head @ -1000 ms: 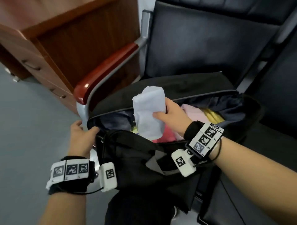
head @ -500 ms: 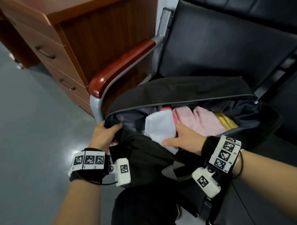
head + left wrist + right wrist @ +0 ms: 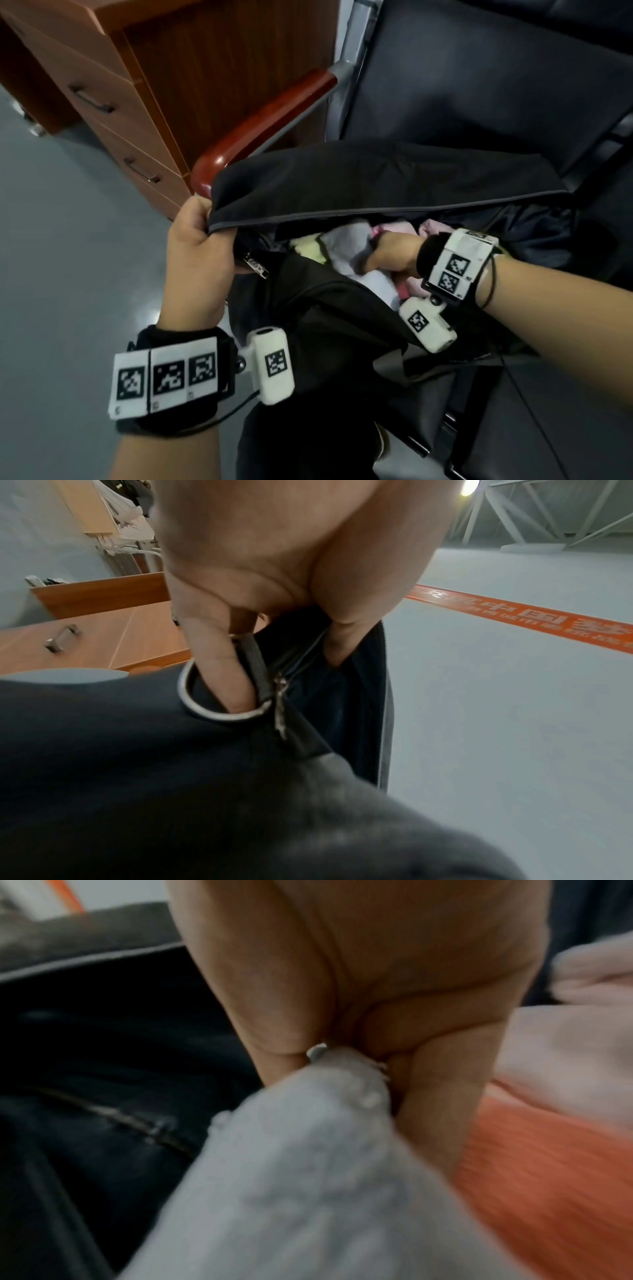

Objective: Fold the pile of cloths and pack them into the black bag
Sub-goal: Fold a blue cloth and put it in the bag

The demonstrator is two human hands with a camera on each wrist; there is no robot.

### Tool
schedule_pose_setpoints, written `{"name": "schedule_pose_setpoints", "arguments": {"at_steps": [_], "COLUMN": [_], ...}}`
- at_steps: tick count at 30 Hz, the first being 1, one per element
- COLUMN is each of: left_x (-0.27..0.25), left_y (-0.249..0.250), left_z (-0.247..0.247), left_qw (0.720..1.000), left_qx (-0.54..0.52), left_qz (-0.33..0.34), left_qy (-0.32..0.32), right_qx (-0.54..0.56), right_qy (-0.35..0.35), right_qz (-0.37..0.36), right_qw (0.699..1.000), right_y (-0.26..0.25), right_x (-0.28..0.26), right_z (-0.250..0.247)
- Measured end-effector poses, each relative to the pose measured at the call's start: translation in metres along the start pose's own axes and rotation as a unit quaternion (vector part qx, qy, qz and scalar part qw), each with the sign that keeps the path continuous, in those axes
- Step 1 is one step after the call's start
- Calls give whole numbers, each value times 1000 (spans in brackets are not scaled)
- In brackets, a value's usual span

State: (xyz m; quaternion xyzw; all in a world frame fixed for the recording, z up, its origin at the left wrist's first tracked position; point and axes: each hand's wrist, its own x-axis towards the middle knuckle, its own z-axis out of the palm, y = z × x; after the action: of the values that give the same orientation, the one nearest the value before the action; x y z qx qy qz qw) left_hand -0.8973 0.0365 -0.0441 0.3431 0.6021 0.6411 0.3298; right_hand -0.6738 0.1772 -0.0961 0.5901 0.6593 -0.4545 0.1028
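On the dark padded chair, your left hand (image 3: 197, 246) grips the black fabric bag (image 3: 359, 178), holding its mouth wide; at your left wrist, a finger hooks its metal ring (image 3: 219, 696); at your right, your right hand (image 3: 359, 993) pinches the white folded cloth (image 3: 308, 1177), tucking it among pink and orange ones inside.

black bag (image 3: 376, 178): matt cloth; D-ring (image 3: 219, 712): shiny metal; white cloth (image 3: 308, 1191): nubbly knit; armrest (image 3: 274, 113): glossy wood

We are seeing a black padded chair (image 3: 479, 85) with a red-brown armrest (image 3: 260, 126), a wooden drawer cabinet (image 3: 113, 78) standing just beside it, and an orange floor strip (image 3: 534, 618) crossing the grey floor (image 3: 68, 257).
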Motion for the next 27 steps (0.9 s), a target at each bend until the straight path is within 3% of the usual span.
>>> {"name": "schedule_pose_setpoints", "arguments": {"at_steps": [2, 4, 7, 9, 12, 18, 21, 23, 25, 27], "left_x": [-6, -11, -16, -17, -17, -12, -12, -11, -9, -6], "left_y": [2, 2, 2, 2, 0, -1, -4, -7, -9, -11], "left_z": [1, -1, -4, -5, -3, 1, 4, 3, 1, 2], "left_qw": [1000, 999, 998, 998, 997, 997, 997, 997, 997, 997], "left_qx": [1, 13, 42, 45, 62, 62, 64, 65, 70, 69], "left_qz": [12, 29, 49, 49, 49, 52, 38, 32, 36, 41], "left_qy": [-1, 3, 12, 7, -4, 6, -7, -4, 5, 9], "right_qx": [-17, 43, 176, 128, 89, 182, 156, 111, -82, -280], "right_qy": [-9, -71, -209, -211, -169, -254, -249, -224, -129, 2], "right_qz": [-58, -113, -74, -44, -55, -59, -56, -112, -214, -314], "right_qw": [998, 990, 959, 968, 980, 948, 954, 962, 965, 907], "right_y": [-24, -49, -64, -58, -52, -63, -48, -50, -59, -63], "right_x": [3, 7, 23, 37, 54, 71, 68, 64, 61, 56], "right_z": [2, 12, 32, 44, 57, 78, 82, 74, 63, 63]}}
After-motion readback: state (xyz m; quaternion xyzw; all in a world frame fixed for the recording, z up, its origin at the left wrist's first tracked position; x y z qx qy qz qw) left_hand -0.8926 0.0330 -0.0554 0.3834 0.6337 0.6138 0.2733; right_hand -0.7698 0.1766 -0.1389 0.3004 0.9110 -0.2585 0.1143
